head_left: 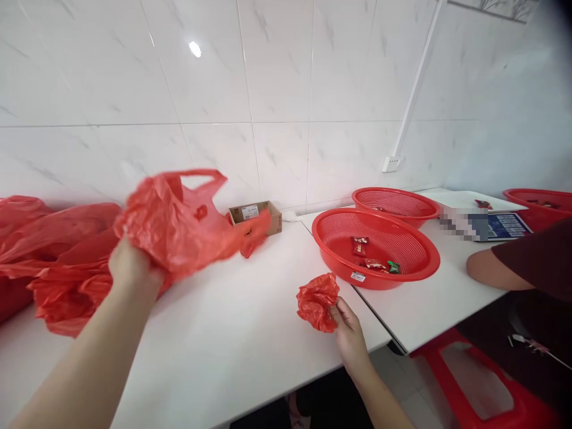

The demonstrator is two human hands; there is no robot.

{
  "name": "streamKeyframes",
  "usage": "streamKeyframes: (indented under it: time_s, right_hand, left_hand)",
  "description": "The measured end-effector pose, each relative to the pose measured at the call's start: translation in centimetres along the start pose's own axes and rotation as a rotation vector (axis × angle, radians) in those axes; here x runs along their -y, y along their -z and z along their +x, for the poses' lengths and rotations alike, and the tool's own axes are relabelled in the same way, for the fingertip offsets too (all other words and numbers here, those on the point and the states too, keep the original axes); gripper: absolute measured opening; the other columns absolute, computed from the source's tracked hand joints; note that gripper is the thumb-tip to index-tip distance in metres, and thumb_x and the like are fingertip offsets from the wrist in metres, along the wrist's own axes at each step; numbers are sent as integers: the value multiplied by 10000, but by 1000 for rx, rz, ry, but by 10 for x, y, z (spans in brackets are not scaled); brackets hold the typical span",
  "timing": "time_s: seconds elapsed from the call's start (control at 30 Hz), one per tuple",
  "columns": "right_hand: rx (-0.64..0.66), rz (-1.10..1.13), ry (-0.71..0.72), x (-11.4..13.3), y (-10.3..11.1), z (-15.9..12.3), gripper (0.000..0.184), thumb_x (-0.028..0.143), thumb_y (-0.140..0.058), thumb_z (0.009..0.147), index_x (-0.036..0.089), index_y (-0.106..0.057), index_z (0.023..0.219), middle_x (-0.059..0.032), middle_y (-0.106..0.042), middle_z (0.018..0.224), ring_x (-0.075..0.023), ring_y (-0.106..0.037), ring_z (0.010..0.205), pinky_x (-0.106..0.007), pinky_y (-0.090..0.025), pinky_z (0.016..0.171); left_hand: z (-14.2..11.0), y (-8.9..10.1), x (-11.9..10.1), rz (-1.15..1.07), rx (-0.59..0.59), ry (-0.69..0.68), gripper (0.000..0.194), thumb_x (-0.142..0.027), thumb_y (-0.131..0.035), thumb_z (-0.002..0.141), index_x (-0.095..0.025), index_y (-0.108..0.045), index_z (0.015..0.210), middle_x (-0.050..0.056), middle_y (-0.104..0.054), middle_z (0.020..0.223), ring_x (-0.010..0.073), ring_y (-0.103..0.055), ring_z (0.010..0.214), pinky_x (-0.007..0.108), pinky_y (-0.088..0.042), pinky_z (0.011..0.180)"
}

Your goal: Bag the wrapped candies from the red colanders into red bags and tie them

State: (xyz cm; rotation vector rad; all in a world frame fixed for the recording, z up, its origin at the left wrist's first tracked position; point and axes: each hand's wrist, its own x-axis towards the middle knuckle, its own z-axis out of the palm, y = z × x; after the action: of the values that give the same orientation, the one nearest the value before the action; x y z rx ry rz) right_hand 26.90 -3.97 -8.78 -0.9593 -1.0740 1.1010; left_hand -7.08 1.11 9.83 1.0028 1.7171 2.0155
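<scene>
Currently, above the table (236, 333), the left hand (134, 265) is clutching a red bag (187, 235) and the right hand (351, 336) is pinching a crumpled red wad (318, 302), both seeming light, soft, slippery, best gripped by gathered folds.

red bag (170, 238); red basket (379, 282); brown carton (276, 224); wall (281, 71) — white, grey-veined

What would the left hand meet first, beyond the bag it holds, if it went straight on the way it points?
Past the red bag, the left hand would probably meet the tiled wall; the cardboard box looks off to the right, though depth is unclear.
</scene>
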Motion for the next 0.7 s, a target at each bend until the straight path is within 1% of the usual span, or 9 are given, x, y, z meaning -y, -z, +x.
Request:
streamKeyframes:
  time_s: [0.07, 0.17, 0.3, 0.33, 0.4, 0.47, 0.53, 0.63, 0.7]
  right_hand:
    - [-10, -38, 18, -1, -2, -3, 332, 521, -560, 887, 204, -655, 917, -37, -674, 920, -188, -581, 810, -287, -450, 779]
    - [-31, -62, 11, -3, 0, -4, 345, 530, -560, 882, 203, -645, 951, -36, -669, 916, -189, -585, 818, -278, -450, 768]
    - [-12, -43, 27, -7, 3, -3, 349, 524, -582, 868, 193, -630, 969, -63, -670, 968, -203, -600, 860, -275, -462, 745]
    - [1, -37, 31, -7, 3, -3, 337, 513, -585, 870, 193, -624, 967, -64, -667, 966, -202, -601, 866, -275, -465, 746]
    - [22, -25, 34, -7, 3, -4, 305, 488, -589, 877, 196, -609, 963, -59, -659, 957, -197, -599, 878, -273, -467, 757]
    - [30, -20, 38, -5, 2, -5, 277, 469, -586, 887, 201, -596, 957, -46, -652, 934, -185, -595, 873, -266, -466, 758]
    - [50, -18, 45, -1, 1, -7, 254, 452, -582, 894, 206, -586, 958, -35, -648, 915, -173, -595, 852, -261, -467, 754]
    - [77, -17, 43, 3, 2, -8, 237, 433, -607, 882, 205, -582, 942, -26, -649, 890, -165, -596, 823, -261, -472, 744]
    - [54, 16, 34, 2, 4, -8, 246, 439, -617, 874, 203, -578, 929, -23, -651, 871, -161, -599, 800, -263, -478, 725]
  left_hand:
    - [18, -7, -16, -78, -113, 6, 336, -327, -338, 945, -230, -389, 1263, 71, -530, 1330, 200, -587, 1093, 351, -554, 763]
    - [23, -12, -20, -111, -145, 49, 444, -183, -432, 876, -175, -366, 1315, 123, -529, 1349, 222, -597, 1105, 428, -534, 854]
    - [-14, -18, 4, -23, -166, -122, 735, -105, -539, 827, -211, -205, 1472, 109, -234, 1562, 197, -359, 1352, 400, -299, 1125]
    - [-30, -21, 13, 1, -111, -187, 725, -122, -563, 829, -240, -240, 1467, 76, -219, 1572, 184, -319, 1373, 366, -254, 1147]
    - [-70, -30, 31, 33, 149, -276, 533, -218, -544, 878, -233, -390, 1389, 71, -381, 1493, 182, -383, 1332, 359, -277, 1133]
    - [-116, -42, 49, 61, 458, -251, 359, -311, -612, 842, -207, -595, 1185, 87, -599, 1285, 211, -556, 1159, 368, -419, 1019]
    - [-159, -55, 66, 79, 709, -195, 438, -334, -747, 719, -231, -656, 1134, 86, -656, 1219, 239, -623, 1055, 354, -514, 869]
    - [-200, -70, 82, -7, 1001, 91, 472, -319, -786, 675, -233, -677, 1126, 83, -696, 1128, 248, -642, 995, 363, -501, 874]
    - [-205, -74, 85, -93, 1028, 285, 270, -355, -748, 719, -189, -708, 928, 74, -720, 945, 233, -650, 885, 374, -497, 861]
